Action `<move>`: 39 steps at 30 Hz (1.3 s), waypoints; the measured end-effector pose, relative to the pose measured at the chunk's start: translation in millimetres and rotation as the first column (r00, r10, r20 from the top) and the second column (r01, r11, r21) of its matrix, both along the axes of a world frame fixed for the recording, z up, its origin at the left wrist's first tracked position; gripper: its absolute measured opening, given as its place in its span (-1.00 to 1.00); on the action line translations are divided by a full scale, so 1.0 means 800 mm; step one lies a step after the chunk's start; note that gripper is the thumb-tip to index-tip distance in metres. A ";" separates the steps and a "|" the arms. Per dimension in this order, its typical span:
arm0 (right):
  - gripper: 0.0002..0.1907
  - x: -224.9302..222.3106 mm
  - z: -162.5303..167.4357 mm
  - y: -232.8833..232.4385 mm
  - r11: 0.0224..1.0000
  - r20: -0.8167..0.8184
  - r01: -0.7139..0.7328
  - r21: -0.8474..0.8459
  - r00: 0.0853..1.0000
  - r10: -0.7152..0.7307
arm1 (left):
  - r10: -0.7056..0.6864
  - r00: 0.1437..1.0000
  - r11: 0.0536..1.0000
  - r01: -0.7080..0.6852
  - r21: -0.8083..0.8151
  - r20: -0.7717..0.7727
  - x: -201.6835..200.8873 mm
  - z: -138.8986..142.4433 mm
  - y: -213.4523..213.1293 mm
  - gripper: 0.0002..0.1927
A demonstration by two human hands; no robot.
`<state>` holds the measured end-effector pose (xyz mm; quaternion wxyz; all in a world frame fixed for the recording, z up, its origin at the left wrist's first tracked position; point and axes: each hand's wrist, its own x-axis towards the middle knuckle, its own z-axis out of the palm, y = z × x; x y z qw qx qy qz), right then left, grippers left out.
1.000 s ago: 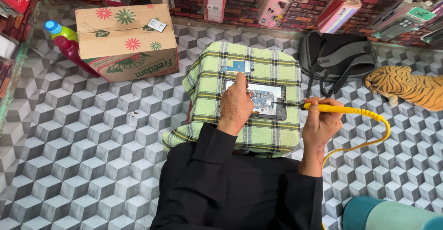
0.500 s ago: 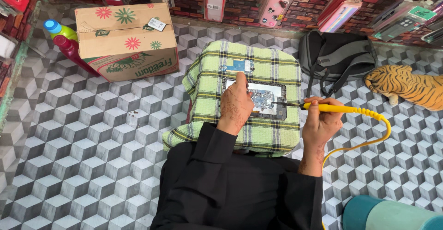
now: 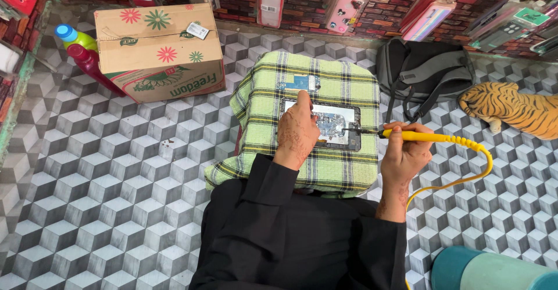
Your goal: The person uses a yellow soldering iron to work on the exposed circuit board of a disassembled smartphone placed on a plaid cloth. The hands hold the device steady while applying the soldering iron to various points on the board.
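A: Head view, centre of frame: opened phone (image 3: 331,124) lying flat on a green plaid cushion (image 3: 302,168), circuit boards bared. Small blue board piece (image 3: 299,83) just beyond it at 12 o'clock, also on the cushion.

B: Left hand (image 3: 297,130)?

A: Resting palm down on the phone's 9 o'clock edge, index finger stretched toward 12 o'clock, other fingers together and pressed flat on the phone; not wrapped around anything.

B: Right hand (image 3: 406,153)?

A: At 3 o'clock of the phone, fingers clamped round a yellow soldering iron (image 3: 424,136). Dark tip pointing toward 9 o'clock, reaching the phone's 3 o'clock edge. Actual contact too small to tell. Yellow cord (image 3: 474,171) looping from the handle's rear toward 5 o'clock.

B: Around the cushion?

A: Cube-patterned floor (image 3: 116,197) underneath. Cardboard box (image 3: 160,48) with flower prints at 10 o'clock, a green bottle (image 3: 74,37) and a red bottle (image 3: 93,66) just beside its 9 o'clock side. Black backpack (image 3: 424,75) at 2 o'clock, a tiger plush (image 3: 511,109) further out at 3 o'clock. Phone cases (image 3: 343,11) hanging along the brick-patterned wall at 12 o'clock. Teal roll (image 3: 494,269) at 5 o'clock. Black sleeves (image 3: 290,232) filling 6 o'clock.
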<state>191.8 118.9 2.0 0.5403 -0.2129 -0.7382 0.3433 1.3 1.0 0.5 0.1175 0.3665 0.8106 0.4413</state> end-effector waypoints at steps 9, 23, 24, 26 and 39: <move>-0.84 0.001 0.000 -0.001 1.000 0.008 0.002 0.002 1.000 -0.002 | -0.004 1.000 1.000 0.004 -0.004 0.003 0.000 0.000 0.000 -0.67; -0.84 0.000 0.000 0.001 1.000 0.001 -0.017 0.011 1.000 0.017 | -0.003 1.000 1.000 0.003 0.006 -0.003 0.000 0.000 0.000 -0.67; -0.85 0.001 0.001 0.000 1.000 0.002 -0.020 0.014 1.000 0.020 | 0.000 1.000 1.000 0.000 0.008 -0.006 0.001 0.000 -0.001 -0.67; -0.85 0.001 0.001 -0.001 1.000 0.001 -0.028 0.000 1.000 0.028 | 0.004 1.000 1.000 -0.004 -0.002 0.007 0.001 0.001 0.000 -0.66; -0.84 0.001 0.002 -0.001 0.999 0.000 -0.035 0.023 0.999 0.035 | -0.001 1.000 1.000 0.001 -0.019 0.015 0.000 0.002 0.000 -0.66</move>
